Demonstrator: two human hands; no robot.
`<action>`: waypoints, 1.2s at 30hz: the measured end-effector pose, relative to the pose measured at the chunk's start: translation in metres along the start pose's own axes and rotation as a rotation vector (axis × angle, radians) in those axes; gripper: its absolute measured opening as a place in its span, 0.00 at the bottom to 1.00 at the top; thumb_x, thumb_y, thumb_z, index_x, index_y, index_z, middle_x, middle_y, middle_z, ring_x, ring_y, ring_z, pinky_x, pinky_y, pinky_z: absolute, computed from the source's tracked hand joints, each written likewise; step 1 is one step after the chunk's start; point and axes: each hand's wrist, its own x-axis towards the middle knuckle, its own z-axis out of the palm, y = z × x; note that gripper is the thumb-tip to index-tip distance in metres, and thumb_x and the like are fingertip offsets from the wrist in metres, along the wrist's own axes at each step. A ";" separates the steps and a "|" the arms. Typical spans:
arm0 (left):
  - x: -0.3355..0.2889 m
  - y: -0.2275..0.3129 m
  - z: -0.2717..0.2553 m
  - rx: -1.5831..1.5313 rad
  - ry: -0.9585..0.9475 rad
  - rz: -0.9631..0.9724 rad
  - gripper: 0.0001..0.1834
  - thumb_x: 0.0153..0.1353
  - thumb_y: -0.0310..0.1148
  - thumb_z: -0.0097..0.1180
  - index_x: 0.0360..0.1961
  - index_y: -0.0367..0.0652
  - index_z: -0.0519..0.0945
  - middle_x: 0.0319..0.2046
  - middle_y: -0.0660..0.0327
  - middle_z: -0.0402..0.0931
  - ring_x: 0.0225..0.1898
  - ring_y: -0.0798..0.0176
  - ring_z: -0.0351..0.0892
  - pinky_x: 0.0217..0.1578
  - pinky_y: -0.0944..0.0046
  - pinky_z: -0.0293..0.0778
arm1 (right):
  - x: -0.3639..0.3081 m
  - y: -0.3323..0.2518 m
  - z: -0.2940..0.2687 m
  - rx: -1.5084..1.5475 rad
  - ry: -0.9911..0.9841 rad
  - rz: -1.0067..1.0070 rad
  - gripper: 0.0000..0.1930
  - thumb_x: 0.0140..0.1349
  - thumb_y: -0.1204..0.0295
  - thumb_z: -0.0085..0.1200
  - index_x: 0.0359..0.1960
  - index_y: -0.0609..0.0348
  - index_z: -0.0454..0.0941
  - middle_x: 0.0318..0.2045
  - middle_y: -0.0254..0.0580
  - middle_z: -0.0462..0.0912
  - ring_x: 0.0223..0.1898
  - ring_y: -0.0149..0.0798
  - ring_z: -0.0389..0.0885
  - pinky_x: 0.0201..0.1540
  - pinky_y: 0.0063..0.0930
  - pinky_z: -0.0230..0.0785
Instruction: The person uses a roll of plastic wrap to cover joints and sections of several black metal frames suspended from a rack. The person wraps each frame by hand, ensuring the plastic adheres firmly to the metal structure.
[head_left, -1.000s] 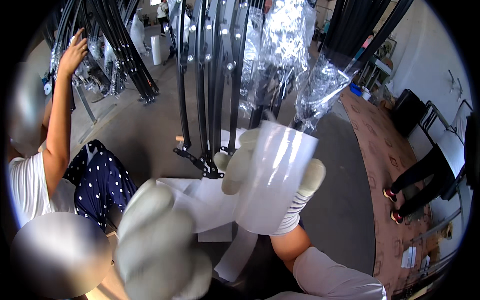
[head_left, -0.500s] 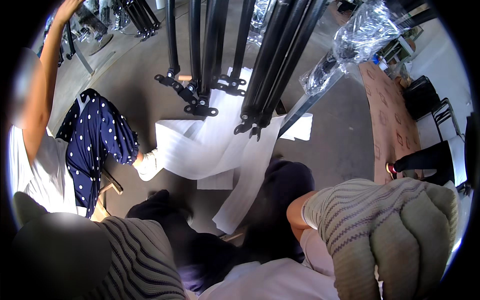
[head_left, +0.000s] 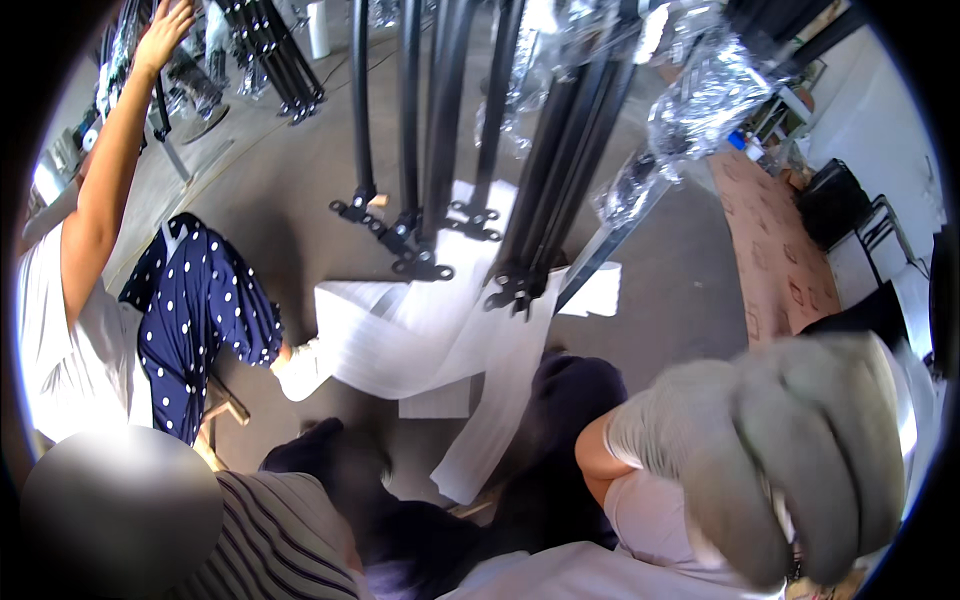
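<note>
My right hand (head_left: 780, 450), in a pale knitted work glove, is raised at the lower right. Its fingers curl downward and look blurred; the palm side and anything in it are hidden. At the lower left is my left hand (head_left: 270, 530), in a striped knitted glove, mostly covered by a round grey blur, so its fingers do not show. Beyond both hands hang bundled black metal tubes (head_left: 545, 190) with small hinged brackets (head_left: 420, 265) at their lower ends. Beneath them, strips of white foam sheet (head_left: 440, 335) lie loosely over the floor. Neither hand visibly touches the tubes.
Clear plastic film (head_left: 695, 110) wraps parts at the upper right, above a slanted metal bar (head_left: 600, 262). On the left sits a person in polka-dot trousers (head_left: 205, 310), one arm raised. More black tubes (head_left: 270, 60) stand behind. Patterned cardboard (head_left: 770, 250) lies along the right.
The tubes and foam strips appear lower in the view. My right hand has turned and blurred, its fingers curling further. Less of my left glove shows. The seated person's raised hand is now in view.
</note>
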 end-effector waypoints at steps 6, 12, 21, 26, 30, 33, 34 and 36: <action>-0.112 0.148 0.041 -0.363 -0.002 -0.108 0.21 0.54 0.29 0.47 0.49 0.32 0.63 0.45 0.51 0.68 0.45 0.58 0.70 0.51 0.62 0.60 | -0.004 -0.002 -0.027 -0.059 0.130 -0.129 0.28 0.46 0.52 0.53 0.41 0.65 0.69 0.45 0.45 0.60 0.48 0.41 0.65 0.50 0.35 0.58; -0.118 0.157 0.063 -0.238 -0.506 -0.404 0.29 0.47 0.20 0.52 0.53 0.35 0.60 0.48 0.52 0.66 0.48 0.60 0.67 0.52 0.63 0.60 | 0.008 0.003 -0.055 -0.079 0.226 -0.261 0.38 0.42 0.42 0.54 0.45 0.66 0.67 0.44 0.44 0.57 0.53 0.46 0.59 0.56 0.40 0.53; -0.062 0.126 0.167 -0.445 -0.401 -0.588 0.43 0.42 0.36 0.65 0.54 0.36 0.52 0.44 0.45 0.66 0.43 0.58 0.70 0.44 0.66 0.68 | 0.003 0.008 -0.061 -0.061 0.129 -0.454 0.48 0.38 0.36 0.51 0.55 0.62 0.58 0.58 0.67 0.44 0.61 0.61 0.43 0.61 0.51 0.37; -0.074 0.134 0.170 -0.559 -0.447 -0.678 0.37 0.44 0.34 0.63 0.51 0.32 0.55 0.37 0.54 0.71 0.38 0.67 0.71 0.40 0.70 0.69 | 0.008 0.006 -0.038 -0.070 0.382 -0.493 0.51 0.39 0.35 0.49 0.56 0.67 0.54 0.58 0.70 0.45 0.60 0.61 0.44 0.61 0.52 0.36; -0.083 0.132 0.175 -0.571 -0.499 -0.564 0.32 0.50 0.40 0.59 0.51 0.34 0.61 0.37 0.61 0.71 0.38 0.73 0.69 0.39 0.75 0.66 | 0.006 0.006 -0.046 -0.046 0.382 -0.489 0.50 0.43 0.37 0.47 0.55 0.73 0.51 0.58 0.68 0.45 0.61 0.61 0.42 0.62 0.50 0.32; -0.081 0.124 0.172 -0.569 -0.588 -0.466 0.26 0.53 0.38 0.55 0.51 0.36 0.65 0.37 0.65 0.71 0.36 0.75 0.69 0.36 0.76 0.66 | 0.006 0.000 -0.048 0.066 0.365 -0.461 0.47 0.46 0.39 0.46 0.54 0.74 0.53 0.58 0.68 0.42 0.61 0.61 0.38 0.62 0.50 0.27; -0.083 0.124 0.176 -0.569 -0.568 -0.477 0.24 0.54 0.37 0.54 0.49 0.36 0.66 0.36 0.65 0.71 0.35 0.75 0.68 0.36 0.76 0.65 | 0.005 -0.003 -0.050 0.132 0.383 -0.459 0.49 0.45 0.38 0.46 0.54 0.74 0.51 0.58 0.68 0.45 0.61 0.60 0.42 0.62 0.48 0.31; -0.091 0.125 0.177 -0.574 -0.525 -0.467 0.19 0.54 0.33 0.53 0.46 0.36 0.68 0.35 0.66 0.70 0.35 0.75 0.67 0.37 0.75 0.64 | 0.003 -0.006 -0.054 0.218 0.386 -0.452 0.50 0.46 0.38 0.44 0.55 0.76 0.47 0.57 0.66 0.47 0.60 0.59 0.46 0.63 0.46 0.35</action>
